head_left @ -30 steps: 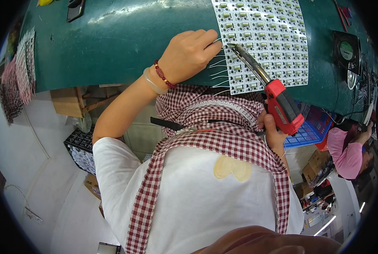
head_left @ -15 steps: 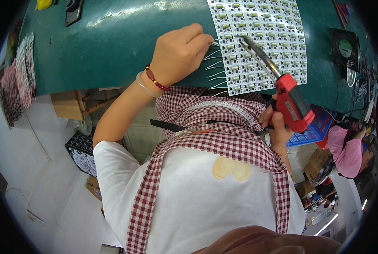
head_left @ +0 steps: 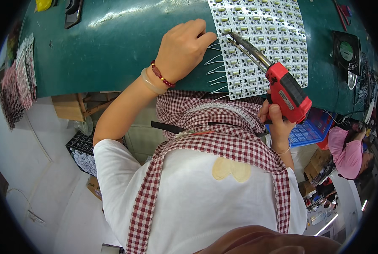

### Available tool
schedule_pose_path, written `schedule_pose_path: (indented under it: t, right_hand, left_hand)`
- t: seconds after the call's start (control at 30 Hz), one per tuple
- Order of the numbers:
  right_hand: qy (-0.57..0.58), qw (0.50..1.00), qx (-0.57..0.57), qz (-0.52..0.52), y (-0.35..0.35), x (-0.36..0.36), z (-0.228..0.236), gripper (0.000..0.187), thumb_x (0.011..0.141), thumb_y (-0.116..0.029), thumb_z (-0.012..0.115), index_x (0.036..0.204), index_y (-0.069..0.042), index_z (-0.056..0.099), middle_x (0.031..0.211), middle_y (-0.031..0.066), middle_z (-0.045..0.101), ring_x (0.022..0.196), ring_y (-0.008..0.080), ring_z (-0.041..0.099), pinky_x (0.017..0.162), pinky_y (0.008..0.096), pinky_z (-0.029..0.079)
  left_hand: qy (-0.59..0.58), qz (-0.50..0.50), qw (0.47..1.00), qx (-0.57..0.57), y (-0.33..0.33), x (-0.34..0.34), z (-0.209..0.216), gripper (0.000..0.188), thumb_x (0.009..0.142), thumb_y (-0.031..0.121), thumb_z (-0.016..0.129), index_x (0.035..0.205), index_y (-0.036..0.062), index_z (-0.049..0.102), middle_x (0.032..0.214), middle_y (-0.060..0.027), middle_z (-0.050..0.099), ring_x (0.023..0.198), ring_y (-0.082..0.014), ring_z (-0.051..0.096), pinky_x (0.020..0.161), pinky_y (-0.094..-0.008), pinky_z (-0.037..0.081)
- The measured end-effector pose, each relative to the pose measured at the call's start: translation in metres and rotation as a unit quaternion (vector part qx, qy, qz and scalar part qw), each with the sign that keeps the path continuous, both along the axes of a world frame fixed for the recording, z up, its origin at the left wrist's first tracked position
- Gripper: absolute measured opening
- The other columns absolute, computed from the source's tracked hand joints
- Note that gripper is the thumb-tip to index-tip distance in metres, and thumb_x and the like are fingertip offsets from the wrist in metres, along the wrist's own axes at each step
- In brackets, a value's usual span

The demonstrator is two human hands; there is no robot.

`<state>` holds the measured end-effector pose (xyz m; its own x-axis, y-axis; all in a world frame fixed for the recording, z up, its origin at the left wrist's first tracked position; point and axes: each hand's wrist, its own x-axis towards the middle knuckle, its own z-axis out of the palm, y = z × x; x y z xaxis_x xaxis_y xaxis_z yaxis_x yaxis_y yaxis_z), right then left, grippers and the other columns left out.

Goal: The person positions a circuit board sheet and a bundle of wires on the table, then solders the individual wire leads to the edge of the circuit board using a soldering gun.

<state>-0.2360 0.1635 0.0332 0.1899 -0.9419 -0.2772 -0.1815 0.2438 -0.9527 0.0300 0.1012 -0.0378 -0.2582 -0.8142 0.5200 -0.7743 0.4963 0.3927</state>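
Note:
A white panel of small circuit boards [head_left: 263, 51] lies on the green table, with a row of thin white wires [head_left: 216, 72] sticking out of its left edge. My left hand [head_left: 184, 50] is closed in a pinch at that edge, just above the wires; what its fingertips hold is hidden. My right hand [head_left: 278, 122] grips a red and black soldering gun [head_left: 288, 95] by its handle. The gun's dark tip points up and left, over the panel near its left edge, close to my left fingertips. Whether the tip touches the panel I cannot tell.
Bundled wires with strips [head_left: 26, 72] hang over the table's left end. A dark phone-like object [head_left: 73, 15] lies at the back left, and a small black fan [head_left: 346, 51] stands at right. Below the table edge is a blue basket [head_left: 309, 133]; a person in pink [head_left: 344, 148] sits beyond.
The soldering gun has moved left and slightly up, bringing its tip nearer the panel's left edge. My left hand has shifted a little upward, still pinched.

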Motion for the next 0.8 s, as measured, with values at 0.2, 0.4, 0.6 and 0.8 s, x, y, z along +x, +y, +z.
schedule_pose_path:
  t: [0.2, 0.4, 0.6, 0.8]
  right_hand:
    - [-0.022, 1.0, 0.013, 0.0, 0.0, -0.003, 0.001, 0.015, 0.087, -0.014, 0.06, 0.084, 0.0, 0.055, 0.062, 0.0046, 0.055, 0.053, 0.0104, 0.053, 0.049, 0.0248, 0.044]
    - [0.003, 1.0, 0.007, 0.0, 0.0, 0.0, -0.004, 0.035, 0.088, -0.021, 0.06, 0.11, 0.004, 0.05, 0.059, 0.0074, 0.053, 0.046, 0.0127, 0.048, 0.047, 0.0258, 0.042]
    - [0.036, 0.999, 0.002, 0.018, -0.002, 0.001, -0.006, 0.029, 0.088, -0.02, 0.058, 0.103, 0.004, 0.05, 0.059, 0.0074, 0.053, 0.047, 0.0125, 0.049, 0.046, 0.0244, 0.04]
    - [0.061, 0.996, -0.019, 0.059, -0.004, 0.0, -0.009, 0.031, 0.088, -0.022, 0.058, 0.103, 0.005, 0.051, 0.059, 0.0075, 0.054, 0.047, 0.0122, 0.049, 0.046, 0.0245, 0.04]
  left_hand:
    - [0.038, -0.01, 0.999, -0.011, -0.001, -0.002, -0.001, 0.013, 0.07, 0.003, 0.069, 0.081, 0.0073, 0.063, 0.067, -0.0036, 0.047, 0.057, -0.0192, 0.052, 0.05, -0.0295, 0.043]
    - [0.035, -0.004, 0.999, -0.011, -0.005, -0.004, -0.003, 0.012, 0.071, 0.002, 0.068, 0.081, 0.0061, 0.063, 0.068, -0.0041, 0.047, 0.058, -0.0197, 0.052, 0.051, -0.0296, 0.043]
    - [0.032, 0.0, 0.999, -0.009, -0.005, -0.004, -0.004, 0.011, 0.072, 0.002, 0.067, 0.081, 0.005, 0.062, 0.069, -0.0047, 0.046, 0.06, -0.0199, 0.053, 0.052, -0.0303, 0.045]
    - [0.032, -0.002, 0.999, -0.006, -0.004, -0.004, -0.004, 0.012, 0.071, 0.001, 0.067, 0.082, 0.0044, 0.062, 0.069, -0.005, 0.046, 0.062, -0.0203, 0.053, 0.053, -0.0308, 0.045]
